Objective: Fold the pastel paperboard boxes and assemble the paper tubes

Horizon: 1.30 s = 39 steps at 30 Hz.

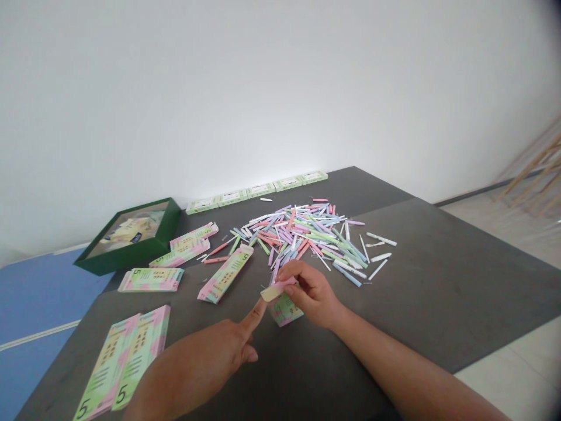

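Just nearside of the pen pile (302, 231), I remotely watch the right hand (312, 290) pinch a carton (288, 311), probably light, crushable and best held by its edges, the left hand (221, 348) with thumb and forefinger apart.

Several pastel boxes (141, 358) bear a printed black "5".

From my remote seat I see a dark grey table (442, 263) carrying a loose heap of slim coloured pens (302, 234), pink-and-green cartons (149, 279) lying to its left, a row of pale green boxes (260, 190) along the wall, and an open dark green box (135, 254) at the left edge.
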Tool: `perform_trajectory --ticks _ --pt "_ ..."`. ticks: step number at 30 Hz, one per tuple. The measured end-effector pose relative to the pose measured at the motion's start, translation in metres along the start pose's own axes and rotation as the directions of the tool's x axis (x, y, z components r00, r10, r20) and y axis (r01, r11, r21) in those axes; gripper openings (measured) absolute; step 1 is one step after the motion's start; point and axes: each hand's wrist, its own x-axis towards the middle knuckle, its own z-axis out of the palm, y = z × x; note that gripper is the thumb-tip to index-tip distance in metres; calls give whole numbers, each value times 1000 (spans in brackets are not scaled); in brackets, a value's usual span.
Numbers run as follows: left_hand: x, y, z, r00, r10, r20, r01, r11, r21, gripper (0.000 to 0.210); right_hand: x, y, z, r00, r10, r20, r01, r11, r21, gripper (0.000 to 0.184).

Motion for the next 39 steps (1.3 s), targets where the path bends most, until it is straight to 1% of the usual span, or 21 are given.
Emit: perform_trajectory --ticks 3,7,12,20,22,27,31,36,39 --pt "0 -2 1 1000 20 9 -20 1000 11 62 0 -1 1 999 42 -8 -42 999 -6 12" --pt "0 -4 3 1000 -19 24 17 999 44 63 0 -2 1 999 41 -5 -41 999 21 11" --pt "-3 -3 1 999 -41 -1 41 999 35 62 0 -3 0 997 71 -18 -71 997 9 11" --pt "-8 -6 -3 995 -95 -9 95 995 19 56 1 -4 5 998 55 -15 -56 998 -32 12" --pt "-10 -8 -3 995 -101 -13 101 995 6 56 1 -3 5 998 56 -26 -57 998 -36 12" --pt "-14 -11 -1 989 -135 -61 135 991 2 61 2 -1 3 992 92 -81 -95 995 -24 13" --pt "-12 -4 -2 992 -114 -62 115 993 8 62 2 -2 4 994 84 -72 -89 994 -65 14" --pt "-8 10 -7 991 -120 -51 119 993 -29 66 0 -3 6 990 96 -101 -111 982 -153 14" --pt "-6 17 -9 994 -97 -57 94 995 -40 68 -2 -4 6 990 103 -101 -119 978 -173 12"
